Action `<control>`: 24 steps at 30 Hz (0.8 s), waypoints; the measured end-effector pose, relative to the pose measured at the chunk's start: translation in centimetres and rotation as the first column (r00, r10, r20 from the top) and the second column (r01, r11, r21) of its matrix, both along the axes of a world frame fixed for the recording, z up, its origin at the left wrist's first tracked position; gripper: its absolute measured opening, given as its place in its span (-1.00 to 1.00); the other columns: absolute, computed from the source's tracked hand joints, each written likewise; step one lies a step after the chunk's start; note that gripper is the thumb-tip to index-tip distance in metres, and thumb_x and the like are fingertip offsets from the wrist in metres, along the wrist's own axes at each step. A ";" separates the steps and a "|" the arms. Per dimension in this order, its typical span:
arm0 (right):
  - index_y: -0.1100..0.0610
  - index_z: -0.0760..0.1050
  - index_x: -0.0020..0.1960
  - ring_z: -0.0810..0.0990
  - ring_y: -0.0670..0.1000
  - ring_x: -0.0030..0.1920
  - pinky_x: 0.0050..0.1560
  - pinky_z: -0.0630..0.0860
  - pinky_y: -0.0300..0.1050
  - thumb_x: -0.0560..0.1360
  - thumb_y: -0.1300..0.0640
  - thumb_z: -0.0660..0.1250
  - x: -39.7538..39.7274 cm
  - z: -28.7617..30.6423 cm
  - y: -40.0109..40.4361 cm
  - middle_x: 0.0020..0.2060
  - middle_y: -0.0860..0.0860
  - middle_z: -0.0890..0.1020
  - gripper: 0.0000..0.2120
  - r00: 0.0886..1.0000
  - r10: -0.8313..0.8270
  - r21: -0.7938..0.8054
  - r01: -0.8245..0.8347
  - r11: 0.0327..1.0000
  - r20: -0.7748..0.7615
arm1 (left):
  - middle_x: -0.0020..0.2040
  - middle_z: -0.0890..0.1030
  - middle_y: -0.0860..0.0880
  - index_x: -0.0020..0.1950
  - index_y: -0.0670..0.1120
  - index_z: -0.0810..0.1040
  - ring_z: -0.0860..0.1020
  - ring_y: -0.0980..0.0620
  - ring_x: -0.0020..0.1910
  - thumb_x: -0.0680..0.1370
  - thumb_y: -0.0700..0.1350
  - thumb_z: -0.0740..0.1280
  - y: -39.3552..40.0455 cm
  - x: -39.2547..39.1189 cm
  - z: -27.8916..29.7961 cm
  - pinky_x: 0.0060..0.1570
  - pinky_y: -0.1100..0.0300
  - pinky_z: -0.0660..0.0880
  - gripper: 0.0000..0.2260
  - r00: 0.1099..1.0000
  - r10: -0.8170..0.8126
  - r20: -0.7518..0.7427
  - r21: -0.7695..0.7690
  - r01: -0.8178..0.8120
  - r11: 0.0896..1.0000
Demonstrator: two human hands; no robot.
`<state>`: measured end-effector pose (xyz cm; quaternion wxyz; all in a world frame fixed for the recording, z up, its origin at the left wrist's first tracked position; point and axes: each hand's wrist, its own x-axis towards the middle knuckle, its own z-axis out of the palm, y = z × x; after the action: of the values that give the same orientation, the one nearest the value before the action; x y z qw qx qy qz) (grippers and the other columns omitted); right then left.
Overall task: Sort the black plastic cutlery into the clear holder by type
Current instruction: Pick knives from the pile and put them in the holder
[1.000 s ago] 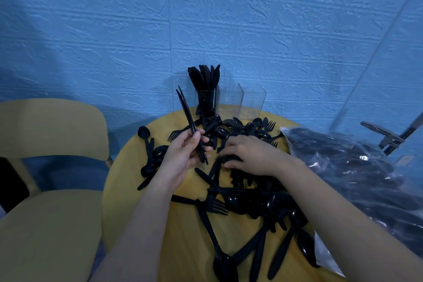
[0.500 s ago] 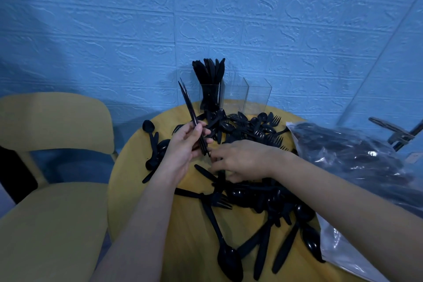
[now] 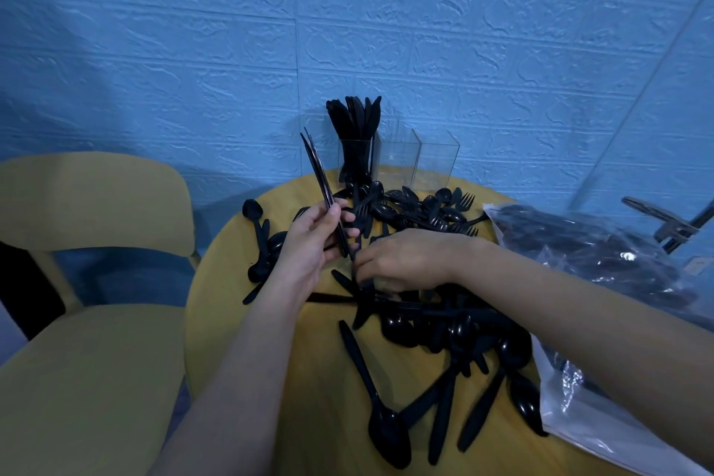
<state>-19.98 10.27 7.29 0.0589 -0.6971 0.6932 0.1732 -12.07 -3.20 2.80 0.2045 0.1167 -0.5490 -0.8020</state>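
Observation:
Black plastic spoons, forks and knives (image 3: 436, 325) lie heaped on a round yellow table (image 3: 309, 398). At the table's far edge stands the clear holder (image 3: 425, 162) with three compartments; its left one is packed with upright black knives (image 3: 355, 120), the other two look bare. My left hand (image 3: 309, 240) grips a small bundle of knives (image 3: 320, 182), blades pointing up and away. My right hand (image 3: 405, 259) reaches down into the pile just right of it, fingertips curled round a black knife (image 3: 361, 305) lying there.
A clear plastic bag (image 3: 602, 267) full of more black cutlery lies on the table's right side. A yellow chair (image 3: 89, 321) stands to the left. A blue textured wall (image 3: 347, 31) is right behind the table. A metal stand (image 3: 668, 224) shows at the far right.
My right hand has slid left and nearer through the pile, towards my left hand. My left hand keeps holding its bundle of knives almost in the same place.

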 end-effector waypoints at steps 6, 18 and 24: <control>0.15 0.45 0.19 0.43 -0.01 0.06 -0.13 0.32 -0.18 0.52 0.11 0.32 -0.4 -0.2 -1.2 0.14 0.02 0.45 -0.73 0.990 -0.083 0.092 0.073 0.993 0.111 | -0.20 0.59 0.01 0.02 -0.09 0.56 0.59 0.11 -0.29 0.60 -0.15 0.23 -0.3 0.1 0.1 -0.27 0.18 0.58 -0.88 0.999 0.034 -0.005 0.008 -0.034 0.999; 0.15 0.57 0.10 0.51 -0.10 -0.01 0.06 0.42 -0.22 0.52 0.22 0.32 -1.4 -0.6 1.7 0.01 -0.02 0.57 -0.83 0.943 -0.107 -0.265 0.196 0.944 0.316 | -0.24 0.59 0.00 0.03 -0.14 0.53 0.60 0.09 -0.31 0.63 -0.15 0.18 -0.5 0.2 0.5 -0.28 0.17 0.60 -0.85 0.997 0.052 -0.062 0.167 -0.041 0.985; 0.17 0.59 0.04 0.50 -0.22 -0.19 -0.08 0.37 -0.48 0.51 0.25 0.33 -1.2 0.4 3.5 -0.14 -0.12 0.56 -0.87 0.821 -0.224 -0.581 0.538 0.611 0.525 | -0.29 0.61 0.04 0.00 -0.13 0.54 0.61 0.11 -0.31 0.63 -0.16 0.17 -0.8 0.3 0.8 -0.28 0.18 0.61 -0.83 0.988 0.068 -0.137 0.302 -0.024 0.953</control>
<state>-21.21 13.80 7.67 -0.0364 -0.5162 0.8120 -0.2699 -11.74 -4.04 3.64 0.2430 0.1000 -0.4020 -0.8771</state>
